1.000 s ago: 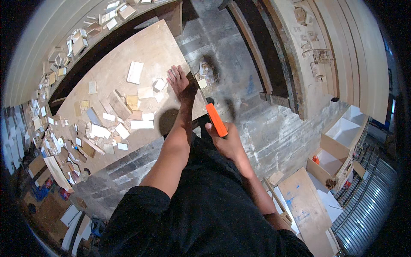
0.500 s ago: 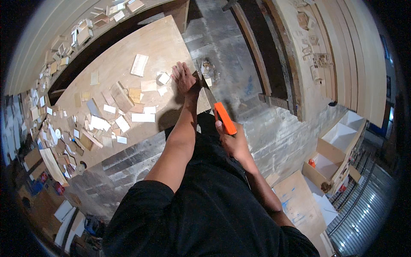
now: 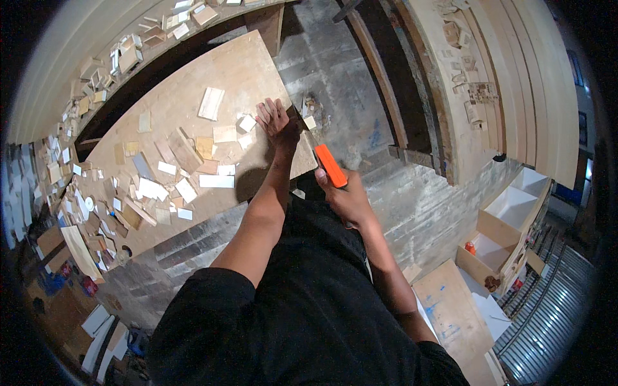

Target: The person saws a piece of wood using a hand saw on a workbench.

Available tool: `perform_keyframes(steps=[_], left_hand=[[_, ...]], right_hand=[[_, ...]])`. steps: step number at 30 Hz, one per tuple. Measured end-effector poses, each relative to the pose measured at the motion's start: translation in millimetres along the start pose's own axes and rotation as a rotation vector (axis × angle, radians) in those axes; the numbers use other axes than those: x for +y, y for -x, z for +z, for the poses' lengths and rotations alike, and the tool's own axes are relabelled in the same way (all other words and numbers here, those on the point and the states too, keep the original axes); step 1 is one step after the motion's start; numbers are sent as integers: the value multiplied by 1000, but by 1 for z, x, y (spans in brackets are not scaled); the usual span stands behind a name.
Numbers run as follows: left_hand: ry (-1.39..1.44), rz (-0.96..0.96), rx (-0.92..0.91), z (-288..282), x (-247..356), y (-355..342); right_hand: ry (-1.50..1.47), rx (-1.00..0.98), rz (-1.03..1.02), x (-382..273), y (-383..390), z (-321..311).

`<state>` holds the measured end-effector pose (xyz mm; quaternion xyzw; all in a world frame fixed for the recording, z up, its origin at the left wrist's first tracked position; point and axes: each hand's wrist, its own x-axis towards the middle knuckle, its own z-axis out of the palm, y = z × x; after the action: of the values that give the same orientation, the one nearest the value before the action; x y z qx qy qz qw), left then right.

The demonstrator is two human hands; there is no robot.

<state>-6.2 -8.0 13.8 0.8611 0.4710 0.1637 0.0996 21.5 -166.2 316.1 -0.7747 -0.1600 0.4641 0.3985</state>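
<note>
My left hand (image 3: 275, 122) lies with its fingers apart on a dark piece (image 3: 290, 114) at the right edge of a plywood board (image 3: 174, 103). My right hand (image 3: 342, 196) is closed on a handsaw (image 3: 331, 164) with an orange handle; the blade runs forward along that edge, beside my left hand. Scattered over the board are several small white and wooden offcuts (image 3: 210, 103), some close to my left fingers.
More wooden pieces line a shelf (image 3: 129, 55) at the back left. A bench (image 3: 476, 128) with long boards stands to the right. Open boxes (image 3: 505, 209) and a sheet (image 3: 447, 309) are at the lower right. Concrete floor (image 3: 335, 77) lies beyond the board's edge.
The orange saw handle shifted forward and right, then back toward the left since half a second ago. My left hand stays at the board's edge, with only a slight shift as the view moved.
</note>
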Motion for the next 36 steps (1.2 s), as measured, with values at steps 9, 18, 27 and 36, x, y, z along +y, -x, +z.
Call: perform_keyframes(steps=[9, 18, 27, 36], left_hand=[[-14, 9, -18, 12, -3, -3], [51, -67, -94, -4, 2, -9], [-58, -40, -156, -19, 5, -7], [11, -54, -149, -21, 11, -5]], right_hand=[[-2, 39, 53, -3, 2, 13], [-10, 53, 118, -18, 1, 14], [107, 140, 85, -23, 28, 22], [88, 109, 102, 11, -47, 9]])
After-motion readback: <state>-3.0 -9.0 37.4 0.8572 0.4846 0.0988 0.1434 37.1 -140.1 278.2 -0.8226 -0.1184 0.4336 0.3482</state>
